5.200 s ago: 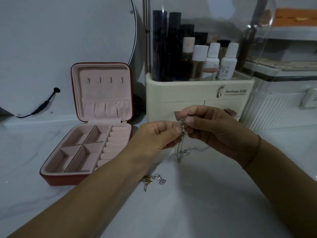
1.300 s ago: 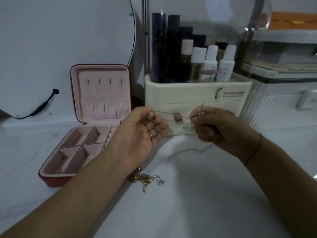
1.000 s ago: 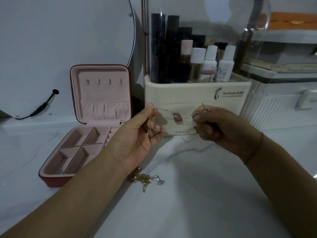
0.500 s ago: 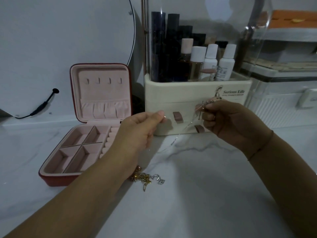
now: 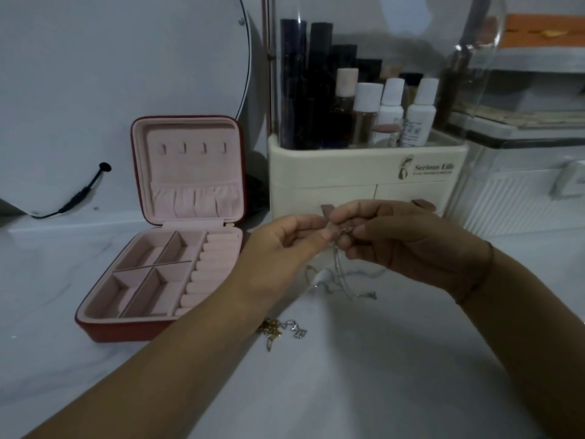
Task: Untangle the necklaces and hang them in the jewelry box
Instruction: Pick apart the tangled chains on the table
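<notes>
Beside the jewelry box [image 5: 120, 329], I log left hand [image 5: 285, 248] and right hand [image 5: 411, 240] pinching the silver necklace [image 5: 337, 267] (presumably so tangles hang free).

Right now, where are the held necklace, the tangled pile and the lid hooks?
held necklace [image 5: 336, 259], head view, on the hanging strand.
tangled pile [image 5: 282, 331], head view, middle of the heap.
lid hooks [image 5: 183, 148], head view, second hook from the left.
</notes>
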A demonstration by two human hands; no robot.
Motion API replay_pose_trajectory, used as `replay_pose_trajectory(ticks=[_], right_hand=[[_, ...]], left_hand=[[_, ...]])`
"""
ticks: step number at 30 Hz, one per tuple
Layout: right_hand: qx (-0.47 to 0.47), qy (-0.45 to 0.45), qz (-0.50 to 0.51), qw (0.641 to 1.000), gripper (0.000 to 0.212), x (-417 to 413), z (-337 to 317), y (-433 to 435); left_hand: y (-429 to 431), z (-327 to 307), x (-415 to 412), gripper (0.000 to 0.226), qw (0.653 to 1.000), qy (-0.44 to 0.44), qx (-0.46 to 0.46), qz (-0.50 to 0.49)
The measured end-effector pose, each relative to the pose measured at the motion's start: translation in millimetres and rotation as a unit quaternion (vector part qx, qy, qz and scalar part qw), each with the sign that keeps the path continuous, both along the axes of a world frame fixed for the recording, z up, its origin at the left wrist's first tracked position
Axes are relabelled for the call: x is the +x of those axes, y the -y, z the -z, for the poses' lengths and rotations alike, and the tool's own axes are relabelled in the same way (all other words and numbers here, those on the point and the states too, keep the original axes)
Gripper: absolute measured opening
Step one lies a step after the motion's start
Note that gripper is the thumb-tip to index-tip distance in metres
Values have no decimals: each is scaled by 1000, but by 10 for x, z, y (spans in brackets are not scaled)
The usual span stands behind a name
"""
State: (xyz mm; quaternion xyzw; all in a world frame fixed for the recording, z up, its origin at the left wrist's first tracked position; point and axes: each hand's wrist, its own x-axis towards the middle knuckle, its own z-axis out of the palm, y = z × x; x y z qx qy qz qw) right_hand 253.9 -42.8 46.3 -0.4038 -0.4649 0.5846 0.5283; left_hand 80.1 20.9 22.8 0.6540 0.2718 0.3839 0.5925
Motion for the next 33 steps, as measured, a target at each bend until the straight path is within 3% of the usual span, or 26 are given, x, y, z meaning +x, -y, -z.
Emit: replay_pose_trajectory(ticks=[6, 19, 33], right_hand=[[16, 32, 20, 999, 22, -40, -22, 10], [83, 109, 102, 985, 19, -42, 1, -3], [99, 94, 89, 987, 11, -88, 23, -16]], left_hand=[[36, -28, -13, 20, 997, 24, -53, 48], [28, -29, -19, 13, 999, -4, -38, 17], [35, -32, -6, 7, 1000, -19, -13, 6]])
